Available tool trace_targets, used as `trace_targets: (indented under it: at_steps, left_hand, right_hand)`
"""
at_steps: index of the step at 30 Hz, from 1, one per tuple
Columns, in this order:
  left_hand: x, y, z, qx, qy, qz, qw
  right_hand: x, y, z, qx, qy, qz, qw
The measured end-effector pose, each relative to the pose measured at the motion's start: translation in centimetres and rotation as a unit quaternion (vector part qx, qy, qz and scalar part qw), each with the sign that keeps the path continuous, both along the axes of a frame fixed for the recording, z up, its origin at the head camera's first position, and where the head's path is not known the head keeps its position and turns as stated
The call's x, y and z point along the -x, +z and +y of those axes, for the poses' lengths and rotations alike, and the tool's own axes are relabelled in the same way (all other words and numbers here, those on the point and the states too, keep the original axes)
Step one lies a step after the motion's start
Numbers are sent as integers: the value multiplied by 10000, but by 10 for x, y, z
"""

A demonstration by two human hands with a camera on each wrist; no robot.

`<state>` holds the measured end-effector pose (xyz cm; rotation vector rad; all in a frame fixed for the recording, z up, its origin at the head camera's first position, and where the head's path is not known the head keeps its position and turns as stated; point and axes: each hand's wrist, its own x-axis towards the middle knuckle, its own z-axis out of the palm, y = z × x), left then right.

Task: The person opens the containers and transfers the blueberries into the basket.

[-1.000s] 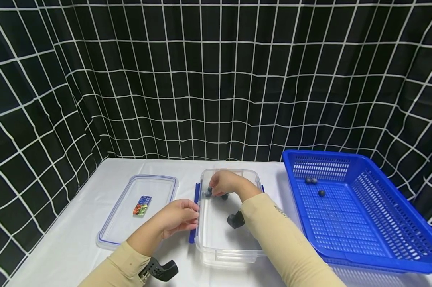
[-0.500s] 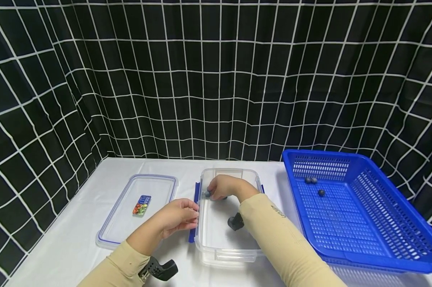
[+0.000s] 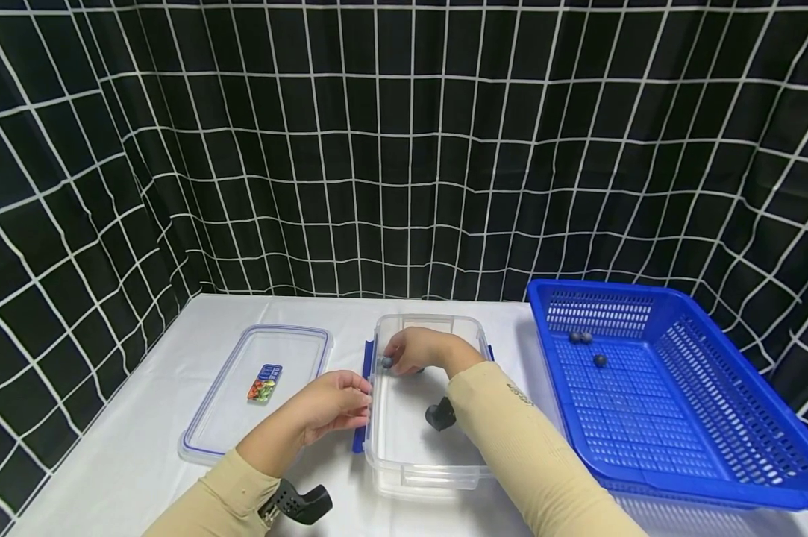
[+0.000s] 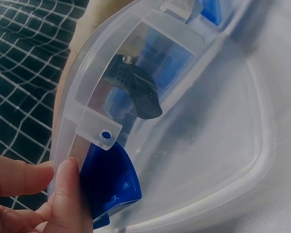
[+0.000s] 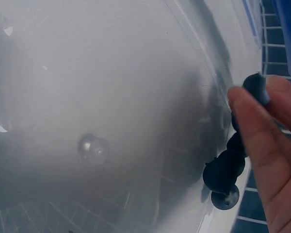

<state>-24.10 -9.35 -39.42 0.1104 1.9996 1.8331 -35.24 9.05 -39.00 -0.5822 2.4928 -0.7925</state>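
In the head view my right hand (image 3: 420,349) reaches into the clear plastic container (image 3: 404,440), near its far left corner. It pinches a blueberry (image 5: 255,87) between thumb and finger. Several more blueberries (image 5: 223,172) lie in a row against the container's wall, partly hidden behind the hand in the right wrist view. My left hand (image 3: 333,406) is at the container's left side, its loosely bent fingers touching the wall beside the blue latch (image 4: 109,179), which hangs down unfastened.
The container's clear lid (image 3: 236,432), blue-edged with a colourful label, lies flat on the white table at left. On the right stands a blue perforated basket (image 3: 635,418) with a few blueberries (image 3: 600,361) inside. A black gridded curtain (image 3: 404,149) surrounds the table.
My right hand has lowered slightly and shifted a little left inside the container, staying at the blueberries. The left hand has kept its place at the container's side.
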Motion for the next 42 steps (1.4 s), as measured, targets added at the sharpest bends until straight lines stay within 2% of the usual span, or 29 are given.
trace_targets:
  at_steps: [3,7,11,19,26,31,36,42]
  left_hand:
    - [0,0,0,3,-4,-6,10000]
    - [0,1,0,34,11,-15,10000]
    - [0,2,0,57,37,-12,10000]
    - [1,2,0,45,13,-15,10000]
    - [1,1,0,-10,2,-13,10000]
    - [0,1,0,9,8,-21,10000]
    - [-1,2,0,6,-19,-5,10000]
    - [0,1,-2,-14,-67,-12,10000]
  right_hand:
    - [0,1,-1,94,-41,55,9999]
    - [1,3,-2,336,-287,100,9990]
    - [3,5,-3,805,-504,75,9955]
    - [3,11,-1,1537,-600,78,9863]
    - [5,17,4,1571,-740,117,9847]
    - [7,24,8,1814,-841,199,9796]
    - [6,38,13,2008,-864,232,9755]
    - [10,56,28,1997,-828,327,9758]
